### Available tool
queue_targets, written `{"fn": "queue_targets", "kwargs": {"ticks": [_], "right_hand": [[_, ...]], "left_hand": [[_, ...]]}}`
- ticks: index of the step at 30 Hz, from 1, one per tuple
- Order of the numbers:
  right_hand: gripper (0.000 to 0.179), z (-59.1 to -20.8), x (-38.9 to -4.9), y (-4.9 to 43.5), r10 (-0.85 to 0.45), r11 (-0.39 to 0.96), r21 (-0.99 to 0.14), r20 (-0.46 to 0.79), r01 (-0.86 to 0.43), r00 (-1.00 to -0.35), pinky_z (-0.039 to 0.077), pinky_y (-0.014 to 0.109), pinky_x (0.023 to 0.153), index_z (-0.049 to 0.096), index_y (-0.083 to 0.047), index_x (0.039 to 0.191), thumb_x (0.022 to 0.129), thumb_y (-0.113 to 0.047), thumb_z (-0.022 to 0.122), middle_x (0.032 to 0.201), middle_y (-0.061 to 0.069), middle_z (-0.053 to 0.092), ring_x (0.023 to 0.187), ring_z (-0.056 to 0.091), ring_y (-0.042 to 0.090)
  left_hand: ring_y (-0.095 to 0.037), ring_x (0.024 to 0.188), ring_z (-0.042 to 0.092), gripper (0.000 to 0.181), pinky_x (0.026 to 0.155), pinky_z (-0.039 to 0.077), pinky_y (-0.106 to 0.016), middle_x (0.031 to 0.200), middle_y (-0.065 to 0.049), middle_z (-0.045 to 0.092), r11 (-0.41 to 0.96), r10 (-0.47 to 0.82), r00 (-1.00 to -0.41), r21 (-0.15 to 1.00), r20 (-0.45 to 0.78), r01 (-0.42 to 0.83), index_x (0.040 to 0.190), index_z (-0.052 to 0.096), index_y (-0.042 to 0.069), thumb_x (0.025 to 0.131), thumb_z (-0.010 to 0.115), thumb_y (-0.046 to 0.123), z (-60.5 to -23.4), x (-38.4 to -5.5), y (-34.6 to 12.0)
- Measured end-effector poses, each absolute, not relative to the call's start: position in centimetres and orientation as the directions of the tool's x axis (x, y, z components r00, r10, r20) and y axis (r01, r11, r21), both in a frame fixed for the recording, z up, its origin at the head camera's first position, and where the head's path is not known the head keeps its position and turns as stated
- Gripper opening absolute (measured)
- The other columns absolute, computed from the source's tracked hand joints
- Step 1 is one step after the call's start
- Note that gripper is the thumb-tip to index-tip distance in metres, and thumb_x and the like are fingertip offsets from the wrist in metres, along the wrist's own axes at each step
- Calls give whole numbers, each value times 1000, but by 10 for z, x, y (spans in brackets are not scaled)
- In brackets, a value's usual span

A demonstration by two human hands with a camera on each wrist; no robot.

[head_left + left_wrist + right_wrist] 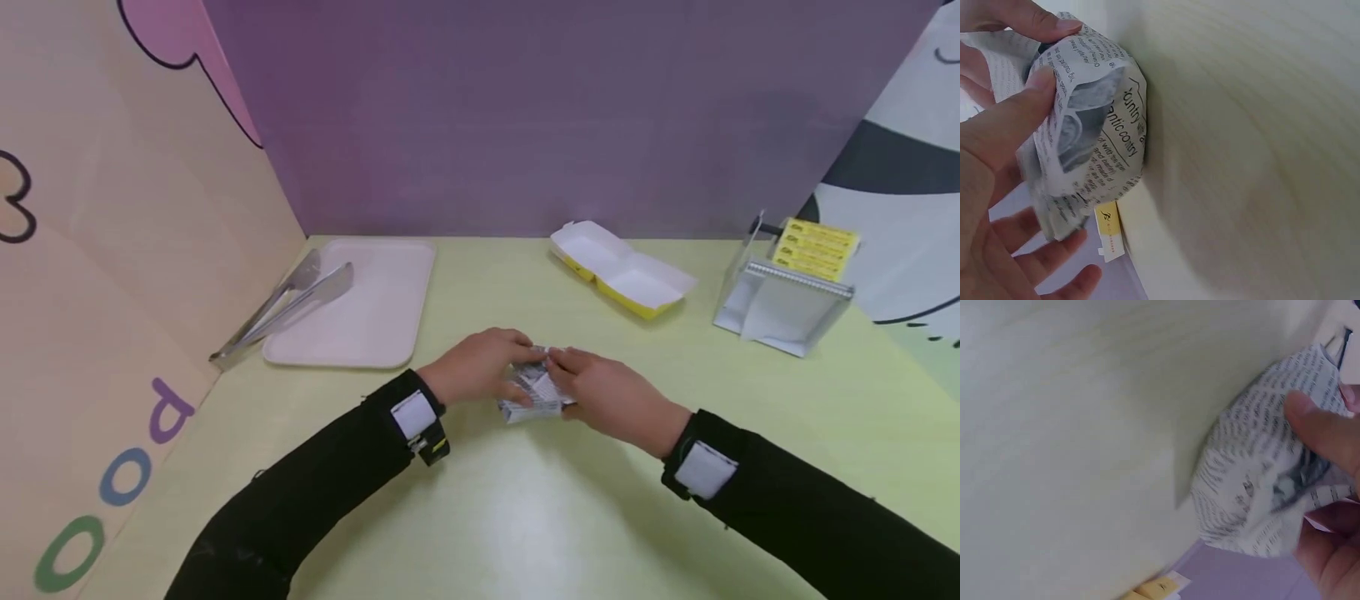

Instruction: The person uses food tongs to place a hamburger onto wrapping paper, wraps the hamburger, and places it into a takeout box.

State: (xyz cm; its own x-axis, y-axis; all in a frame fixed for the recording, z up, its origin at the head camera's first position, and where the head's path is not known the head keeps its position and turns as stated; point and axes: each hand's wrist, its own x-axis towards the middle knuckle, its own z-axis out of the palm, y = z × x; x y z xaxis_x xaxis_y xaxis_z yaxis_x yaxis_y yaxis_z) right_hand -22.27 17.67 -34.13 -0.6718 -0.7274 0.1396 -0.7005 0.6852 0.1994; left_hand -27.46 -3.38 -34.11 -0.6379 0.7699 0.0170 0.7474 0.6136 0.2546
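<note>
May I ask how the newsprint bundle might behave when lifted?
The newsprint bundle might crumple, since it is visibly creased already. It could partly unfold, as paper edges stick out. Its weight is uncertain; anything inside is hidden.

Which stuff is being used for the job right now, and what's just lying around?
Used for the job:
- paper bundle
- left grip and right grip, both holding it

Just lying about, it seems:
- tray
- tongs, partly over the tray
- open box
- rack
- yellow packs
</note>
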Motion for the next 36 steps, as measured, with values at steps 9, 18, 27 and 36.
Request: {"fn": "queue_targets", "kwargs": {"ticks": [9, 18, 27, 36], "right_hand": [[44, -340, -218, 191, -784, 598, 17, 219, -802, -580, 52, 31, 73, 67, -1, 116, 76, -13, 83, 104, 11, 57, 91, 55, 21], [12, -342, -215, 204, -841, 502, -25, 217, -864, -495, 49, 32, 74, 77, -9, 92, 82, -16, 75, 100, 5, 54, 92, 51, 20], [8, -349, -218, 204, -843, 517, 22, 185, -856, -505, 46, 32, 71, 75, -12, 82, 82, -21, 75, 90, 0, 50, 87, 45, 17], [8, -339, -232, 222, -736, 541, -333, 259, -773, -626, 51, 33, 77, 71, -14, 83, 88, -8, 68, 90, -8, 66, 87, 59, 11]], "left_hand": [[-20, 117, 54, 64, 95, 46, -34, 136, -6, 55, 654, 741, -672, 227, 2, 722, 139, 54, 21, 82, 78, 38, -338, -271, -31], [-21, 113, 56, 63, 93, 47, -34, 132, -8, 57, 651, 746, -666, 214, 2, 729, 138, 55, 19, 82, 78, 37, -332, -270, -32], [-13, 88, 57, 56, 73, 49, -27, 108, -1, 64, 666, 742, -669, 78, 38, 742, 106, 73, 13, 81, 68, 63, -333, -267, -11], [-8, 81, 54, 72, 74, 51, -22, 105, -2, 58, 690, 723, -691, -53, -10, 722, 118, 61, 3, 74, 77, 58, -335, -261, 6]]}}
